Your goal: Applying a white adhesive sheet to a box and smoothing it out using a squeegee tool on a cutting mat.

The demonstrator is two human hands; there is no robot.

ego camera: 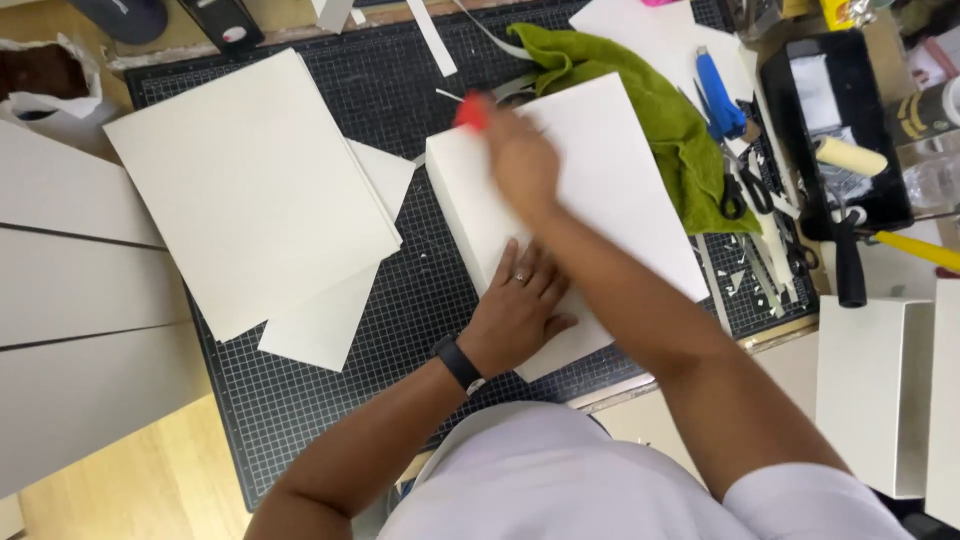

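Head view: looked straight down on a person's two bare forearms over a dark gridded cutting mat (pixel 330 400) on a desk.
White box: a large white rectangular card-covered box (pixel 600 190) lay on the mat, its long axis running from the near edge, close to the person's body, away and slightly leftward.
Left hand: the left hand (pixel 518 315) lay flat, fingers spread wide, palm down on the near end of the box; it gripped nothing.
Right hand: the right hand (pixel 520 160) was blurred, closed around a small red tool (pixel 470 112), pressed at the far left corner of the box top.
Key relation: the box stretched away from the left hand toward the right hand, so the right hand was nearer the far end.
Left of box: loose white card sheets (pixel 250 180) overlapped on the mat, apart from both hands.
Right of box: a green cloth (pixel 670 130), partly tucked under the box's far edge, then a blue-handled knife (pixel 715 95) and black scissors (pixel 745 190).
Far right: a black paint tray (pixel 890 170) with a pale roller (pixel 850 155).
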